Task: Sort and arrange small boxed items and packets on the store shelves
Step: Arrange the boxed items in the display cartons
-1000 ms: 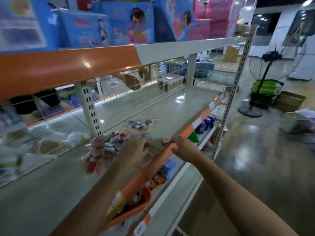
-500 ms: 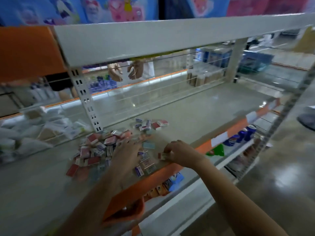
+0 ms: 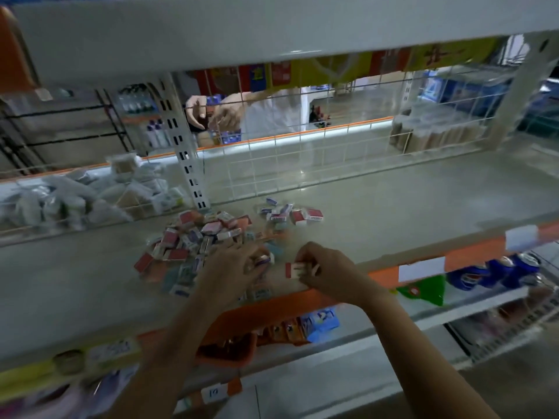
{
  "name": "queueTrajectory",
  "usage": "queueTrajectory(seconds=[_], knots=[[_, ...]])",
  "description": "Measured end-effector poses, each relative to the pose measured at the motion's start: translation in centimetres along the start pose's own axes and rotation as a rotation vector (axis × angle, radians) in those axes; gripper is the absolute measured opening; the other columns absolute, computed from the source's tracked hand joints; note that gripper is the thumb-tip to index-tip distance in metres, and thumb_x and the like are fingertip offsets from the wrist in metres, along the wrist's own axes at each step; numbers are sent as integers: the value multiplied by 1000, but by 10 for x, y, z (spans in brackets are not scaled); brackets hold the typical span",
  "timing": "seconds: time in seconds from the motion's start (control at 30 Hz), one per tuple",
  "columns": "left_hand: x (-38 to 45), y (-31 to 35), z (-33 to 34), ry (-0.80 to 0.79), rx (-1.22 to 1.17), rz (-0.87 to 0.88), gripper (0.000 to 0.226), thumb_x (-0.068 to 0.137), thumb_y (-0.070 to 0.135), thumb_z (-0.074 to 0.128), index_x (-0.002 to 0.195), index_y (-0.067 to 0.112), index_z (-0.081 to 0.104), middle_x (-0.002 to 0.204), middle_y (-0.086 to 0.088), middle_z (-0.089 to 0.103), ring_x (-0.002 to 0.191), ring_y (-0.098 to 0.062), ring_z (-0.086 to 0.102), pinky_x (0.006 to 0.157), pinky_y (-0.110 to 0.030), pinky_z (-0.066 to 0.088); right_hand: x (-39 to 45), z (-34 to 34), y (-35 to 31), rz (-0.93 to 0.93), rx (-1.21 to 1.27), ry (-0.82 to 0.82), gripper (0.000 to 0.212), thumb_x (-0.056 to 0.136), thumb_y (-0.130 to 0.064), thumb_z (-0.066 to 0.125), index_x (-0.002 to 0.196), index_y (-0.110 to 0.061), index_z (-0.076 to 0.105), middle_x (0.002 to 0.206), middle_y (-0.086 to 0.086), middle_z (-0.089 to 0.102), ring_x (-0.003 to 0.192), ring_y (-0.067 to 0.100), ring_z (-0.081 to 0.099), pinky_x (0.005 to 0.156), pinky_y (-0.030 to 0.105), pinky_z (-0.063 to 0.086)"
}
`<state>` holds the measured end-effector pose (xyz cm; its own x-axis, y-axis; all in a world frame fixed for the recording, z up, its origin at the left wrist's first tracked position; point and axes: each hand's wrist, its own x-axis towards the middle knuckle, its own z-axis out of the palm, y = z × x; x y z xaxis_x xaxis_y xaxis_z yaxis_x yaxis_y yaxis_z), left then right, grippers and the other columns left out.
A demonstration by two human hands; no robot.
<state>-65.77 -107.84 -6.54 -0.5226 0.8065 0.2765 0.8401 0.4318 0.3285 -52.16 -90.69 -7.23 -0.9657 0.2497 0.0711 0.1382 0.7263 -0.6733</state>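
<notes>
Head view: both hands are over the shelf (image 3: pixel 393 207) now. A second ago they hovered at its orange front lip; since then they have come in over the boxes, so sorting looks properly under way. The right hand (image 3: pixel 329 272) pinches one red-and-white box (image 3: pixel 295 270) between thumb and fingertips, just off the pile (image 3: pixel 193 240). The left hand (image 3: pixel 234 267) sits at the pile's near edge, fingers curled round a small box (image 3: pixel 262 260), though blur hides the exact grip. Counting: two hands, one box clearly lifted out, one jumbled pile of dozens, too many and too blurred to count. Behind it, one small cluster (image 3: pixel 290 213) of roughly six to eight boxes lies apart, near the wire back. Most stock remains unsorted. Through the wire, another person's hands (image 3: pixel 211 113) work the far aisle.
</notes>
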Motion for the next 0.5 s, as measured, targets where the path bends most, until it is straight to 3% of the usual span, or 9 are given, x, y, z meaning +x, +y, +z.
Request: queueTrajectory(seconds=[0.1,0.23,0.37,0.5], knots=[[-9,7,-2,38,-71,-10,27,83,41,66,105,27,63,89,15,67,86,-10,62,81,-35,50,-3,-1,-2,-1,120,7,28,83,-14,69,97,-27,49,91,-14,57,82,-1,57,67,11,47],[-16,20,-8,39,-251,-75,17,81,27,71,91,25,56,83,22,56,80,3,55,69,-10,40,-5,0,-7,20,209,-17,32,82,-16,69,90,-37,46,92,-16,57,85,-3,58,71,10,48],[-20,25,-9,11,-425,-136,19,81,30,70,94,31,56,86,16,61,78,2,60,65,-12,45,-9,2,-13,55,347,-2,26,84,-13,67,95,-29,51,93,-12,58,82,1,57,69,10,47],[-24,30,-11,-14,-564,-190,21,81,28,69,92,43,58,85,14,62,75,2,61,61,-12,46,-16,1,-16,89,463,-30,37,86,-6,61,112,-30,54,98,-9,58,89,9,59,72,14,51]])
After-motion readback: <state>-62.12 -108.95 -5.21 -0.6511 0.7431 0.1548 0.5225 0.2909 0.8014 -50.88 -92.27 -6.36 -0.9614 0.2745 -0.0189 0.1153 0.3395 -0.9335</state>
